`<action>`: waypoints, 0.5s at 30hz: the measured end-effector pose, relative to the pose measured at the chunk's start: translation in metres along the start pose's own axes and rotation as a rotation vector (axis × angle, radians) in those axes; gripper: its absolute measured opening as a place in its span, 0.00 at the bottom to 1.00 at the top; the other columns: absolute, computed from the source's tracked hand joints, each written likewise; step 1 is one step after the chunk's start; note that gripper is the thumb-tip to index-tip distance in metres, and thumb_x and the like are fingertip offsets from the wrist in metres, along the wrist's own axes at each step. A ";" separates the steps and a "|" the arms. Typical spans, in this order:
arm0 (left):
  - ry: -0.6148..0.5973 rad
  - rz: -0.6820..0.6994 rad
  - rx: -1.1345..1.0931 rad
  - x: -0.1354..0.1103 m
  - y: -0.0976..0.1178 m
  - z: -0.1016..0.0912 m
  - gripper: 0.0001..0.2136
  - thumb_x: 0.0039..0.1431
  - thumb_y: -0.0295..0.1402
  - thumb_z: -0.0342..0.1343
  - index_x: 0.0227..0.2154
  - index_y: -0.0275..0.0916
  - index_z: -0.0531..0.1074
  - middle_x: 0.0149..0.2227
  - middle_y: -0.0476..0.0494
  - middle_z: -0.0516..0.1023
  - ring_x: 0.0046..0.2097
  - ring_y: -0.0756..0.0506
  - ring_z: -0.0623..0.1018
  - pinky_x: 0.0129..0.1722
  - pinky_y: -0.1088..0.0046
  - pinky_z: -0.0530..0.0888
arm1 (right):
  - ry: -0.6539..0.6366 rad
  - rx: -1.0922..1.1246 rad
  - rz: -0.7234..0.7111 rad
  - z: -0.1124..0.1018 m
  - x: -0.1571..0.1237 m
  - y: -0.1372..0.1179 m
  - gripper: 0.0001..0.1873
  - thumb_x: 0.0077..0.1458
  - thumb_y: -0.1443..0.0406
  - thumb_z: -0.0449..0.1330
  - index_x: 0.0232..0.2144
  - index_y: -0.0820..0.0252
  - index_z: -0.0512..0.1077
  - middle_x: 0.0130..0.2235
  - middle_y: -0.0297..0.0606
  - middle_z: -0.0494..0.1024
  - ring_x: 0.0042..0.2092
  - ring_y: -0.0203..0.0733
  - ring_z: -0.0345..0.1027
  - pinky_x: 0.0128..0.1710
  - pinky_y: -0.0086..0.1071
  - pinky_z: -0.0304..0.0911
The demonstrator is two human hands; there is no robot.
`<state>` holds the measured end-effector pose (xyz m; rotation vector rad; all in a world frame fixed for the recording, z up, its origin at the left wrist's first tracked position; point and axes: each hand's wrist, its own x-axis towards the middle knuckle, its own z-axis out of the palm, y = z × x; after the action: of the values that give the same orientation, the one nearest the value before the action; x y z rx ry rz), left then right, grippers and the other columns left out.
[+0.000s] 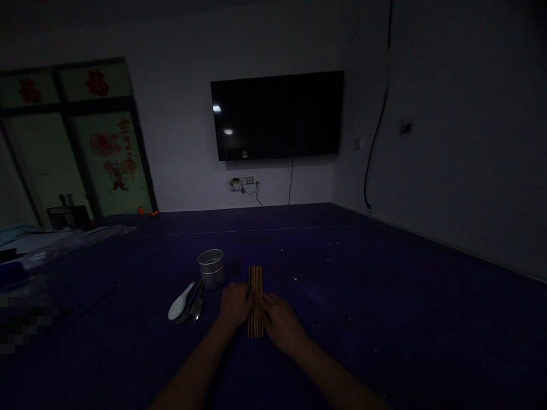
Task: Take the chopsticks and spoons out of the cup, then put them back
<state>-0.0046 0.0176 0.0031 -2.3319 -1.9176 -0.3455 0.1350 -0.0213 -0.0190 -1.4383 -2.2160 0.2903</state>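
Observation:
Several yellowish-brown chopsticks (256, 319) lie side by side in a narrow row on the dark blue surface, pointing away from me. Against their left side rests my left hand (236, 304), its fingers bent and close together. My right hand (280, 319) touches them from the right, fingers also bent, so the row is held between both hands. Left of my left hand a metal utensil holder (212, 273) with small holes stands upright. A white soup spoon (178, 306) and metal spoons (196, 309) lie beside it.
Small white scraps (294, 279) dot the dark blue surface (384, 296). Crumpled clear plastic (64, 250) lies at the far left, near a dark rack (68, 216). A television (277, 117) hangs on the wall, with sockets and cables (248, 182) below. The room is dim.

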 end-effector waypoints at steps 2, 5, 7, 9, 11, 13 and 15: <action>-0.006 -0.013 -0.004 0.000 0.000 0.000 0.17 0.64 0.38 0.39 0.36 0.37 0.72 0.38 0.39 0.77 0.45 0.42 0.74 0.42 0.67 0.66 | 0.001 -0.003 -0.006 -0.001 -0.001 -0.002 0.24 0.57 0.70 0.48 0.56 0.59 0.64 0.57 0.43 0.67 0.60 0.48 0.55 0.59 0.43 0.48; -0.012 -0.019 -0.010 0.000 0.000 0.000 0.17 0.63 0.39 0.40 0.36 0.37 0.72 0.38 0.40 0.77 0.45 0.42 0.74 0.41 0.68 0.66 | 0.007 0.000 -0.004 -0.003 -0.001 -0.004 0.24 0.57 0.70 0.48 0.56 0.58 0.64 0.57 0.43 0.67 0.60 0.48 0.54 0.59 0.44 0.47; -0.007 -0.021 -0.017 0.000 0.001 0.000 0.16 0.63 0.39 0.40 0.37 0.38 0.71 0.38 0.40 0.77 0.45 0.42 0.74 0.42 0.68 0.65 | 0.003 0.001 -0.007 -0.004 -0.002 -0.005 0.25 0.57 0.70 0.48 0.57 0.58 0.63 0.57 0.43 0.67 0.61 0.47 0.54 0.59 0.44 0.47; -0.004 -0.031 -0.026 -0.001 0.001 0.000 0.16 0.63 0.39 0.40 0.39 0.37 0.70 0.39 0.39 0.77 0.46 0.42 0.74 0.42 0.68 0.65 | -0.009 -0.005 -0.001 -0.004 -0.002 -0.005 0.26 0.57 0.70 0.47 0.57 0.59 0.62 0.57 0.43 0.67 0.61 0.47 0.53 0.60 0.44 0.46; -0.004 -0.049 -0.034 -0.001 0.001 0.000 0.16 0.63 0.39 0.41 0.41 0.37 0.70 0.39 0.39 0.76 0.46 0.42 0.73 0.42 0.68 0.65 | -0.020 -0.009 0.009 -0.005 -0.002 -0.005 0.25 0.57 0.70 0.47 0.57 0.59 0.62 0.57 0.43 0.67 0.61 0.48 0.53 0.60 0.45 0.46; 0.002 -0.060 -0.043 -0.001 0.001 0.001 0.15 0.63 0.39 0.41 0.41 0.36 0.69 0.40 0.38 0.76 0.46 0.42 0.74 0.42 0.68 0.66 | -0.022 -0.004 0.009 -0.005 -0.001 -0.005 0.25 0.57 0.70 0.47 0.57 0.59 0.63 0.57 0.44 0.67 0.60 0.47 0.54 0.60 0.45 0.46; 0.012 -0.048 -0.052 -0.001 0.001 0.001 0.15 0.63 0.39 0.41 0.41 0.37 0.70 0.42 0.39 0.76 0.46 0.43 0.74 0.42 0.69 0.66 | -0.021 0.001 0.002 -0.004 -0.001 -0.005 0.25 0.57 0.69 0.47 0.57 0.58 0.63 0.57 0.43 0.67 0.60 0.47 0.55 0.60 0.45 0.46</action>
<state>-0.0036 0.0169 0.0019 -2.3128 -1.9850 -0.4178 0.1340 -0.0248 -0.0137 -1.4436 -2.2305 0.3090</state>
